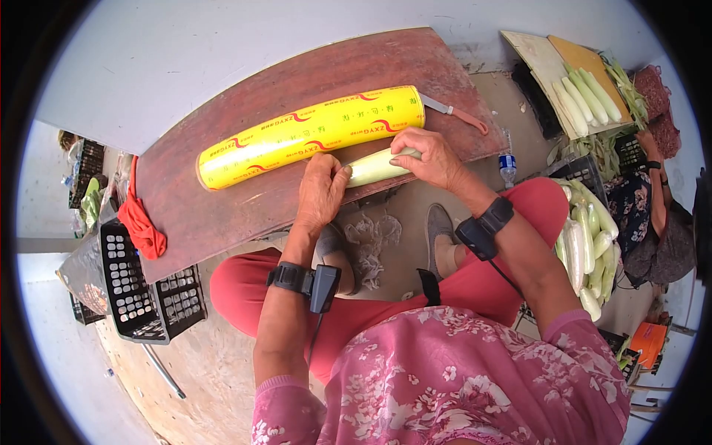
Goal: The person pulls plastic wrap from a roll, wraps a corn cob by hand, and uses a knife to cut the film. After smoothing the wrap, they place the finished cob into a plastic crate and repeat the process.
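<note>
A long pale green vegetable stem point(377, 167) lies across the near edge of the reddish-brown table point(200, 230). My left hand point(323, 191) grips its left end, the thumb pressed along it. Around the right end are the curled fingers of my right hand point(432, 157). Just behind the stem rests a big yellow roll of cling wrap point(311, 138) with red and green print. A knife point(454, 113) with a pinkish handle sits beyond the roll's right end, its blade partly hidden.
A red cloth point(142, 226) hangs over the table's left corner, above a black crate point(130, 282). On the right are a pile of wrapped-looking stems point(593, 241), a water bottle point(507, 169), and a board point(545, 70) with several stems. Another person's arm point(656, 178) shows at far right.
</note>
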A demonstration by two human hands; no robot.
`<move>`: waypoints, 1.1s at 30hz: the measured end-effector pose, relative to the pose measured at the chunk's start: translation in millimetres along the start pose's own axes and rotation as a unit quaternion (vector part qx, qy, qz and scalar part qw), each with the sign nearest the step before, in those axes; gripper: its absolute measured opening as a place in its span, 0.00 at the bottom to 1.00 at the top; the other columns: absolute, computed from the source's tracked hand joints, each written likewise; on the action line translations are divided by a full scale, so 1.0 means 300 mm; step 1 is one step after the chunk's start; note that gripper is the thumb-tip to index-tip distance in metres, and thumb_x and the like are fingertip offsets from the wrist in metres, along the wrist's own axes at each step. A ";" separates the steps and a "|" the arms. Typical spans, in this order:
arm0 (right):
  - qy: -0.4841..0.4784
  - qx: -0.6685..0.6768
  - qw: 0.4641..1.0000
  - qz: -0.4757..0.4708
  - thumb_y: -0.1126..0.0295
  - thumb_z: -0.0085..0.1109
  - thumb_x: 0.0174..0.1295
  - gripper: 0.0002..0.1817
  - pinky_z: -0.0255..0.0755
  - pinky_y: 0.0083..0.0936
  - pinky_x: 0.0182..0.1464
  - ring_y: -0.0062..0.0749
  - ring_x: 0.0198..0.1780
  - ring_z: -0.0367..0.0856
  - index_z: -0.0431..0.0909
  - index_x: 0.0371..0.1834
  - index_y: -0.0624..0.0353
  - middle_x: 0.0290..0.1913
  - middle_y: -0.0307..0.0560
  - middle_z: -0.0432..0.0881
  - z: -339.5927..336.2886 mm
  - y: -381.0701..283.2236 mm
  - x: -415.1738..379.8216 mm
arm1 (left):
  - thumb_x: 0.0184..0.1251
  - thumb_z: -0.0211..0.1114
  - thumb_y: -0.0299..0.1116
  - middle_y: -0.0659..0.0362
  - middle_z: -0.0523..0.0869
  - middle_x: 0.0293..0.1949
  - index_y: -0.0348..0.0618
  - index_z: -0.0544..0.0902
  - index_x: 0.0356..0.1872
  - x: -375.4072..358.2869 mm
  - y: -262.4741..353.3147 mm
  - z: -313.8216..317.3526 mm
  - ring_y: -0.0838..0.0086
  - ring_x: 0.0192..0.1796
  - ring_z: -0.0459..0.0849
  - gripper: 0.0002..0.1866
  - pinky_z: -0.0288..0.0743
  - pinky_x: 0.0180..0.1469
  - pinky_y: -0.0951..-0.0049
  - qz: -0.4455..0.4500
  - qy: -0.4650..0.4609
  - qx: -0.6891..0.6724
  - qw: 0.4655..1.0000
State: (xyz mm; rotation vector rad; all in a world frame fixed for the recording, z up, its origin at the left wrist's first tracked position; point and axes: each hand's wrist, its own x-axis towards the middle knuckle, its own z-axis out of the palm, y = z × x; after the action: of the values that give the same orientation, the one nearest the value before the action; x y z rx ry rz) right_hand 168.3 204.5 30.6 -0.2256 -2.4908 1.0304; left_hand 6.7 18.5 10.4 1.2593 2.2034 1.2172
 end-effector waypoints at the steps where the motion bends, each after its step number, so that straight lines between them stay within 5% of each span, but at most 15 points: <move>1: -0.004 -0.006 1.000 -0.001 0.74 0.67 0.56 0.08 0.75 0.30 0.45 0.39 0.41 0.82 0.77 0.34 0.61 0.36 0.46 0.82 0.000 -0.001 0.002 | 0.64 0.62 0.33 0.48 0.75 0.33 0.37 0.74 0.30 -0.001 0.001 0.001 0.53 0.41 0.76 0.11 0.70 0.46 0.58 0.001 0.001 0.002 1.000; 15: 0.030 -0.114 0.992 -0.034 0.74 0.57 0.63 0.07 0.68 0.44 0.43 0.54 0.40 0.77 0.68 0.37 0.59 0.35 0.52 0.77 0.038 -0.009 0.002 | 0.65 0.63 0.32 0.49 0.74 0.34 0.38 0.73 0.31 -0.010 -0.018 0.011 0.53 0.41 0.75 0.10 0.69 0.45 0.58 0.029 0.017 -0.001 0.999; 27: 0.085 -0.083 0.993 0.029 0.77 0.55 0.60 0.05 0.70 0.41 0.36 0.53 0.33 0.78 0.69 0.32 0.62 0.30 0.54 0.78 0.066 -0.002 0.014 | 0.62 0.63 0.32 0.49 0.75 0.33 0.38 0.74 0.29 -0.014 0.001 0.006 0.54 0.41 0.75 0.10 0.70 0.46 0.59 0.011 0.013 0.002 1.000; 33: 0.110 -0.036 0.993 0.032 0.77 0.60 0.60 0.06 0.73 0.31 0.36 0.42 0.32 0.81 0.72 0.35 0.64 0.30 0.52 0.79 0.071 0.005 0.029 | 0.62 0.64 0.32 0.51 0.77 0.34 0.37 0.76 0.30 -0.007 0.000 0.000 0.56 0.43 0.76 0.09 0.71 0.47 0.60 -0.029 -0.005 -0.042 0.999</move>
State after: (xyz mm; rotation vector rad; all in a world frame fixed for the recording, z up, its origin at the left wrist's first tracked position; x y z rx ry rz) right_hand 151.0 194.8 18.9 -0.4209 -2.3357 0.8904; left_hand 7.9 16.7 10.1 1.1589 2.1436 1.2640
